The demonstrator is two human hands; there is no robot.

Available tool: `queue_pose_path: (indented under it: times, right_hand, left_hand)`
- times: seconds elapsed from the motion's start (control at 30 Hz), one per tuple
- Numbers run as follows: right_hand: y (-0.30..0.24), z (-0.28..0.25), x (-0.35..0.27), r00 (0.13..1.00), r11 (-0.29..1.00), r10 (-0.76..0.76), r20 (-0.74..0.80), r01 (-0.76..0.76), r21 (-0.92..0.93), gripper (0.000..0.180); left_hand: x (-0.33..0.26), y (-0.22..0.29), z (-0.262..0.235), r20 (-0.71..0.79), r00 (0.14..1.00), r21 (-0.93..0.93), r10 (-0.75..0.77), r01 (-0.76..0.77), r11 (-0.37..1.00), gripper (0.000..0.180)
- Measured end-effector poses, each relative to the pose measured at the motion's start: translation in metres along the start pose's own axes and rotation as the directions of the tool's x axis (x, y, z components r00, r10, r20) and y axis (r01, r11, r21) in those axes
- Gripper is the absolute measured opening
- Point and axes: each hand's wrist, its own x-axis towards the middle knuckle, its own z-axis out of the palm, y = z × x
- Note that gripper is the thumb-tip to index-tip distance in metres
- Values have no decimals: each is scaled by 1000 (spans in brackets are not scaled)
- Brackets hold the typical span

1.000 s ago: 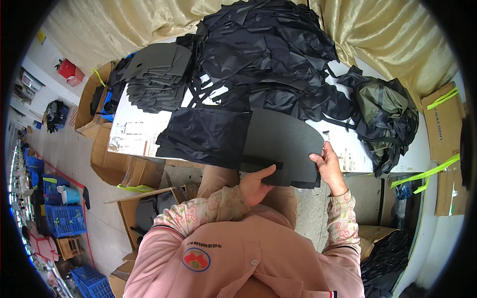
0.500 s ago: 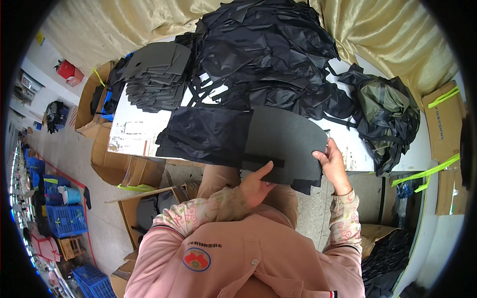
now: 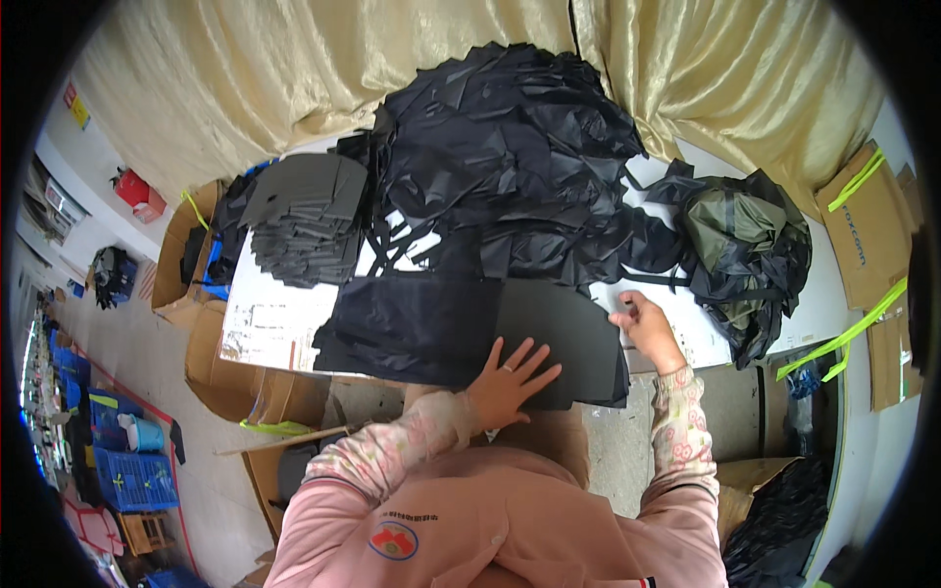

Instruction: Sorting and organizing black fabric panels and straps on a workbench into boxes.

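the dark grey foam sheet (image 3: pixel 564 338) now lies flat at the tabletop (image 3: pixel 270 328) near edge, no longer lifted. left hand (image 3: pixel 510 382) presses on it, fingers spread wide. right hand (image 3: pixel 642 328) grips its right edge, beside the black fabric piece (image 3: pixel 412 328).

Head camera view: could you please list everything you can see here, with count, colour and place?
Table: one, white top, centre.
Dark board: one, dark grey, flat at the table's near edge.
Black fabric piece: one, left of the board, touching it.
Stack of grey boards: one, far left of the table.
Heap of black fabric: one, far side.
Olive and black bag: one, right end.
Curtain: gold, behind the table.
Cardboard boxes: several, brown, on both sides.
Blue crates: floor, lower left.
Left hand: flat on the board, fingers spread.
Right hand: at the board's right edge.
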Motion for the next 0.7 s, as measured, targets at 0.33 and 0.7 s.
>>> queue_pose_path:
  times: [0.33, 0.7]
  right_hand:
    - [-11, 71, 196, 936, 825, 345, -73, -265, 499, 60]
    - [-183, 64, 62, 843, 753, -482, -241, 539, 379, 25]
  left_hand:
    - [-2, 3, 6, -55, 998, -21, 3, -4, 1000, 99]
    - [19, -84, -122, -807, 491, -344, -328, 60, 937, 58]
